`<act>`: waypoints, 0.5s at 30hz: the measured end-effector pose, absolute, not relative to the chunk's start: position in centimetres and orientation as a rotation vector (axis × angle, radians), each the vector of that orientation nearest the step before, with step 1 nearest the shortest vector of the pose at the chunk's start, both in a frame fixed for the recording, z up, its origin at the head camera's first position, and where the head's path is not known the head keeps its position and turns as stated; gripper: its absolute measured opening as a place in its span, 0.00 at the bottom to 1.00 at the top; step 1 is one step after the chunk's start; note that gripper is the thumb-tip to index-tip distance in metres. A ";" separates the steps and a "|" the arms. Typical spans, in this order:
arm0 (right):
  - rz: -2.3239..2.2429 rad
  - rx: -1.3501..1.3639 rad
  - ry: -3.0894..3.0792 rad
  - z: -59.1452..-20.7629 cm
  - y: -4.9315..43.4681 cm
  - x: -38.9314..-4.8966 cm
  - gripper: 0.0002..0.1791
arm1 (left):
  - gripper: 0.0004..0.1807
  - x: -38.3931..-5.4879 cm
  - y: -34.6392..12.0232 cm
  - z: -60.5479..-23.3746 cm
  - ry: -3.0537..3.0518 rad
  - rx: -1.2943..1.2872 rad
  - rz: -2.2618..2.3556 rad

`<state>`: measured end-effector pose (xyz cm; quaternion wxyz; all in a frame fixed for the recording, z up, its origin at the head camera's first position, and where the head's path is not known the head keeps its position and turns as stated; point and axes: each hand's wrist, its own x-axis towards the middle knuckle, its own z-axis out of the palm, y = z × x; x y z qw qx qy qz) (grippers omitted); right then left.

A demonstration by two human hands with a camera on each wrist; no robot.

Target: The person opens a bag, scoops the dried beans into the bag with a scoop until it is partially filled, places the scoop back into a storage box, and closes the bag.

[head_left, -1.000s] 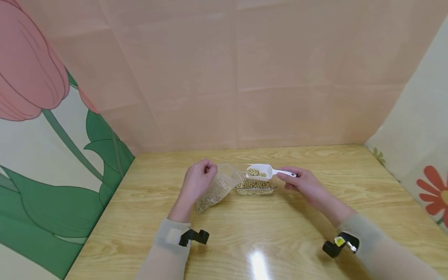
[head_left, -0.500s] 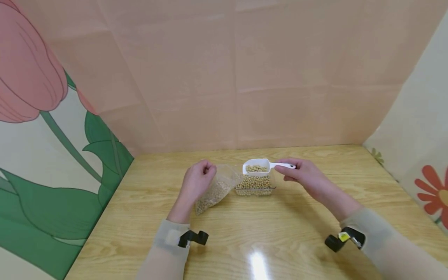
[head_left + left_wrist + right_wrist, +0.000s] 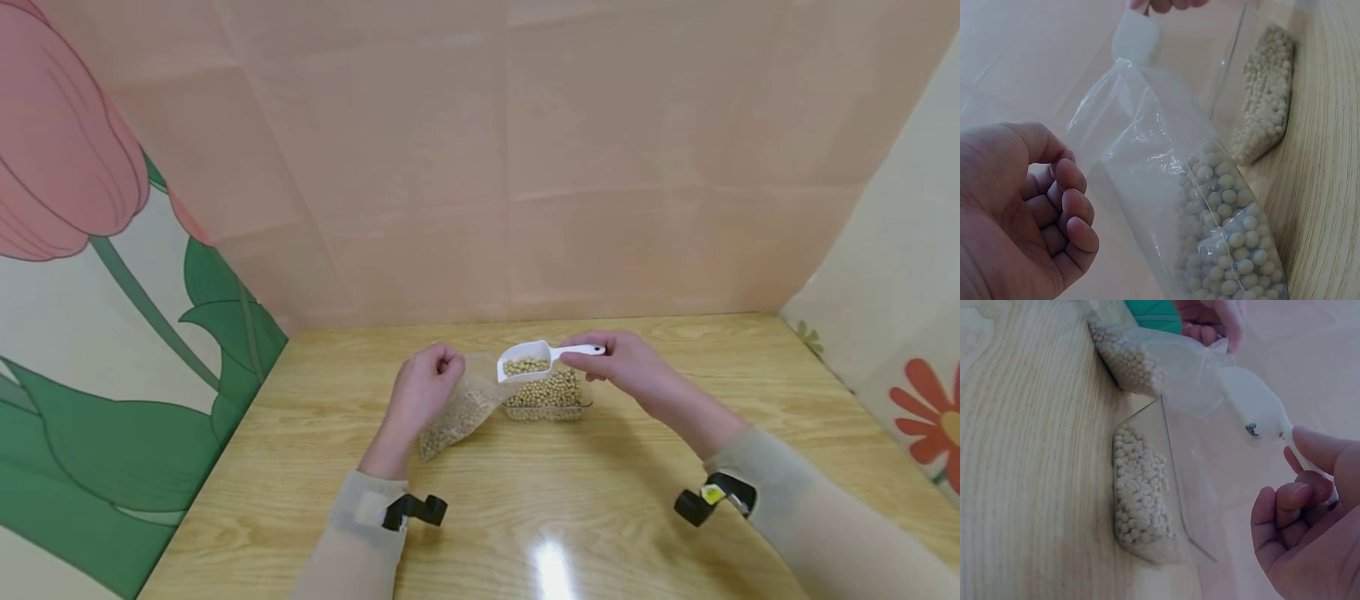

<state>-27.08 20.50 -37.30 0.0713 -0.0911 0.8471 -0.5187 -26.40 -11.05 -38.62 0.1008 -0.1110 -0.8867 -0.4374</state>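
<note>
My right hand (image 3: 618,367) pinches the handle of a white scoop (image 3: 534,357) that carries soybeans (image 3: 525,366). The scoop is above the left part of a clear plastic container (image 3: 546,412) filled with more beans, its tip at the mouth of a clear plastic bag (image 3: 467,410). Beans fill the lower part of this bag, which leans on the table. My left hand (image 3: 426,385) grips the bag's upper edge with curled fingers. In the right wrist view the scoop (image 3: 1254,400) overlaps the bag's opening (image 3: 1204,381), and its contents are hidden.
A wood-grain table (image 3: 525,517) lies under everything. Behind it hangs a pink backdrop (image 3: 510,167). Cloth printed with a tulip (image 3: 67,133) stands at the left, and a flowered cloth (image 3: 900,275) at the right.
My right hand has moved left with the loaded scoop, from over the container toward the bag's mouth. The left hand and the bag have stayed nearly still.
</note>
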 end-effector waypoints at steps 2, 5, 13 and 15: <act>-1.546 -0.294 2.562 -37.0 20.1 -27.2 0.26 | 0.10 -26.4 -11.0 -38.6 -2.617 -0.326 -1.291; -1.508 -0.325 2.614 -36.5 19.7 -27.2 0.24 | 0.10 -26.4 -11.1 -38.6 -2.617 -0.328 -1.294; -1.330 -0.537 2.805 -35.6 19.0 -27.2 0.16 | 0.10 -26.4 -11.1 -38.6 -2.615 -0.321 -1.288; -1.293 -0.596 2.840 -35.5 18.8 -27.2 0.14 | 0.10 -26.4 -11.1 -38.6 -2.615 -0.317 -1.284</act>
